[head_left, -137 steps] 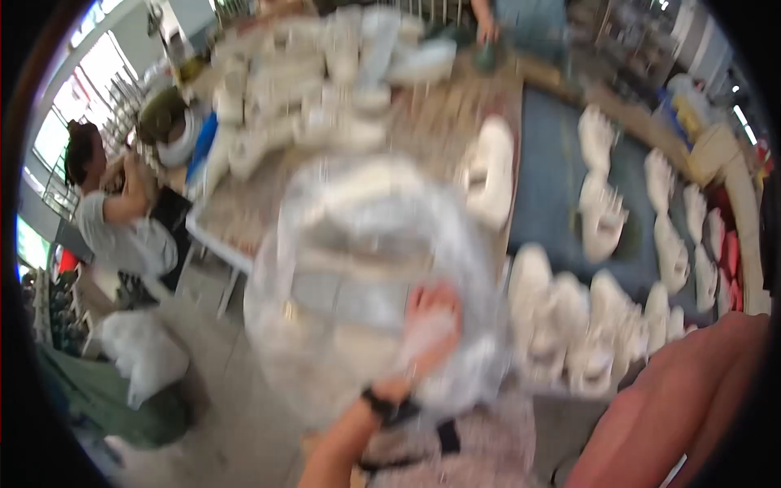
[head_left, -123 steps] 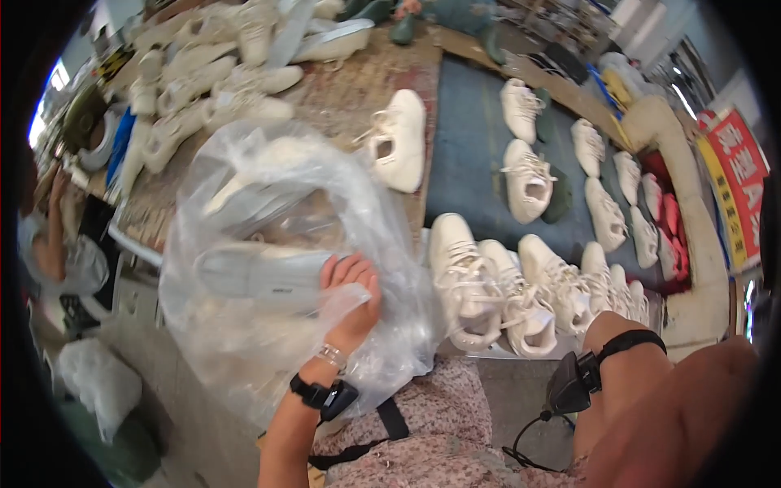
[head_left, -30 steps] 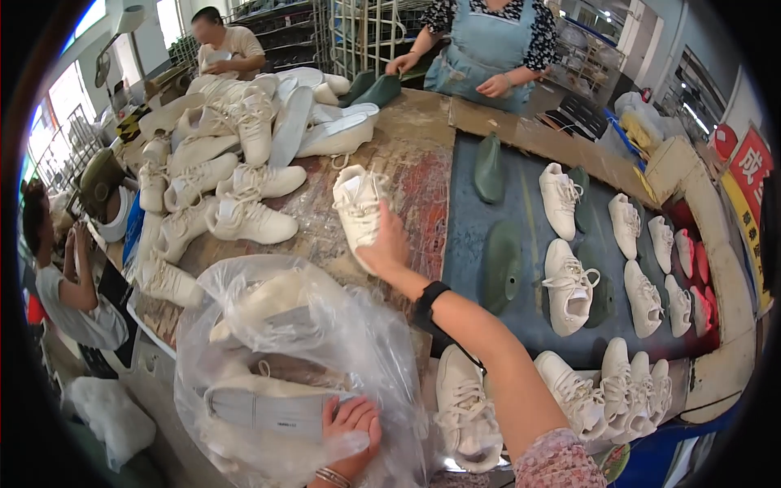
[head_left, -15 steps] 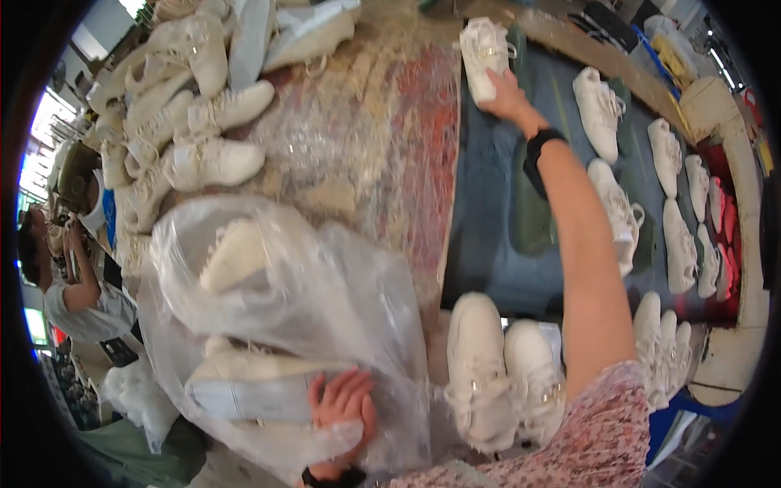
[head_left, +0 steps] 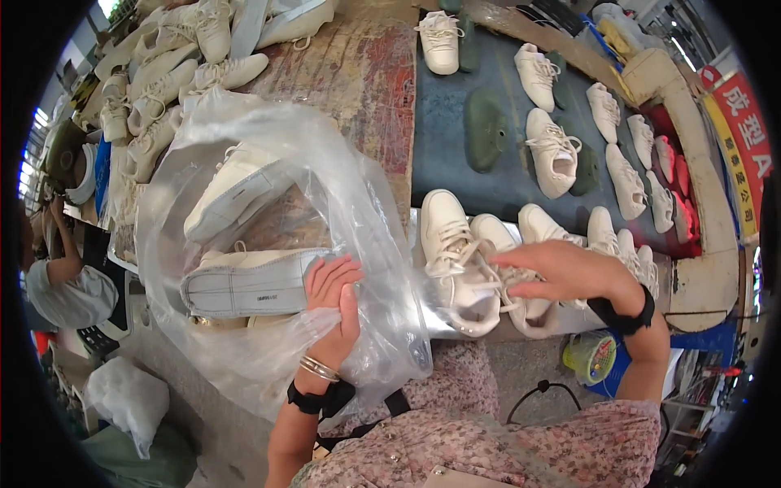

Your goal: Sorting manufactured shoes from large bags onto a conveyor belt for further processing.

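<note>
A clear plastic bag [head_left: 370, 220] lies with its mouth spread in front of me, a pair of cream sneakers inside. The nearer sneaker [head_left: 244, 289] lies on its side with the grey sole toward me; the other sneaker [head_left: 236, 191] leans behind it. My left hand [head_left: 332, 297] lies with its fingers stretched over one end of the nearer sole, the bag's film around its palm. My right hand [head_left: 561, 272] hovers open over a row of cream sneakers, nearest to a laced sneaker [head_left: 451, 252] and its neighbour [head_left: 529, 313], with no shoe in it.
Sneakers and green shoe-shaped forms [head_left: 486, 130] stand on a dark belt [head_left: 443, 114] at the right. Several sneakers [head_left: 159, 93] are heaped at the far left. A person [head_left: 69, 285] works at the left edge. A yellow basket [head_left: 590, 358] stands below the right side.
My right hand has come back from a sneaker at the belt's far end, leaving it there, to the near row. My view has shifted; my left hand stays at the bagged sneaker.
</note>
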Available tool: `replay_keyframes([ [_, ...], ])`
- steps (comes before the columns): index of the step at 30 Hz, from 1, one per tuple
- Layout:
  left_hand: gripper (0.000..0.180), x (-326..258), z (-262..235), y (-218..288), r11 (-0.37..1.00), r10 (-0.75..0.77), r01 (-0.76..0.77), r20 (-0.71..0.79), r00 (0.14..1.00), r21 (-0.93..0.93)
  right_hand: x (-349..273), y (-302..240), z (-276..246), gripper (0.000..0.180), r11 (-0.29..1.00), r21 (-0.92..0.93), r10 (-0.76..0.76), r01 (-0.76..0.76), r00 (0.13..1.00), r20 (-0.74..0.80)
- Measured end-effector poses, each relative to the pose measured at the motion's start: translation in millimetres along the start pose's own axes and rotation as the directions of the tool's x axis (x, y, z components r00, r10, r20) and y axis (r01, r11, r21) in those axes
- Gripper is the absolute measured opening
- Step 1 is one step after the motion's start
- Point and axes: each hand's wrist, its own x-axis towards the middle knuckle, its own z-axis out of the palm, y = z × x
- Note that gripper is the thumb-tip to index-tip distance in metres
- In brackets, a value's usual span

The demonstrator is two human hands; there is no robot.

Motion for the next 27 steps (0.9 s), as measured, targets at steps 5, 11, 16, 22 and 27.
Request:
replay_keyframes([
  [5,0.024,-25,-14,27,0.999,0.049,-0.048,0.008,0.999,-0.017,-74,1,49,0.036,0.965,0.028,0.261,-0.262,0.938,-0.228],
  [11,0.028,-67,-20,48,0.987,0.019,-0.011,-0.052,0.998,0.160,-94,-19,127,0.052,0.884,0.422,0.303,-0.202,0.934,-0.188],
  [16,0.021,-83,-12,53,0.996,0.054,-0.058,0.061,0.997,0.073,-31,-11,192,0.073,0.840,0.444,0.492,-0.312,0.781,-0.383],
  [22,0.019,-91,-12,58,0.998,0.035,-0.036,0.033,0.999,0.048,-11,-7,209,0.057,0.974,0.140,0.223,-0.176,0.675,-0.703],
  [27,0.021,-88,-7,63,0.996,0.052,-0.055,0.054,0.997,0.067,15,-2,220,0.042,0.991,0.112,0.133,-0.073,0.628,-0.767],
])
